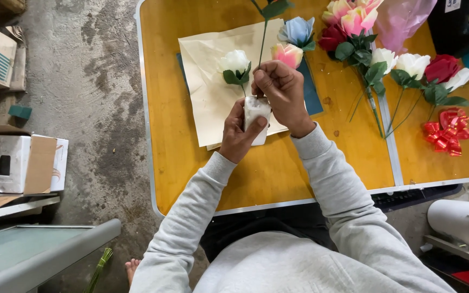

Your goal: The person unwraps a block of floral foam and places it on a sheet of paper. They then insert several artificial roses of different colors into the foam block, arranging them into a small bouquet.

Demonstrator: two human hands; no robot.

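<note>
**Both hands close around a small white wrap at a flower stem**

The left hand (238, 135) grips a small white wrap (257, 116) from below, thumb laid up its front and fingers curled behind it. The right hand (280, 89) sits directly above, touching the wrap's top edge, its fingers bunched and pinching down where a thin green stem (262, 40) enters the wrap. That stem rises straight away from the right hand toward the far edge of the worktop (278, 168).

Just beyond the left hand, a white rose (235, 61) lies on a cream paper sheet (204, 92), which spreads under and beyond both hands with a dark blue sheet (311, 95) showing past its edge beside the right hand. Just beyond the right hand lie a pink rose (287, 54) and, farther out, a pale blue rose (297, 30).

Well off to the right of the right hand, a bunch of pink, dark red and white flowers (386, 59) lies with stems pointing toward the near edge, and a red ribbon bow (447, 130) sits beside them. Far to the left of the left hand, cardboard boxes (23, 160) stand on the concrete floor (99, 108).
</note>
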